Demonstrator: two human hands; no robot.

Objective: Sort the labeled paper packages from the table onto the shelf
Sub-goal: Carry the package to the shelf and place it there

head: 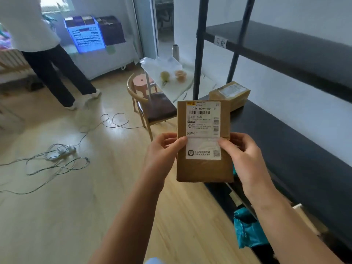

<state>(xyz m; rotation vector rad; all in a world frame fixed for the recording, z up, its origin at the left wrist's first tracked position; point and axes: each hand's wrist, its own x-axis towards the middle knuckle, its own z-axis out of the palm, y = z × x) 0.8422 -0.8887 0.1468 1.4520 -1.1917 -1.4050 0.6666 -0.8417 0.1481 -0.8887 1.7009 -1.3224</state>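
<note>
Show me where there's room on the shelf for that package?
The lower board is bare from the taped box at its far end along the wall toward you. The upper board looks bare too. Both hands hold the package. Under the lower board it's crowded with teal bags.

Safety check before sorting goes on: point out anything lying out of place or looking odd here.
Loose cables and a power strip sprawl tangled across the wooden floor, a trip risk. The package held by the left hand and right hand looks intact, label flat.
</note>
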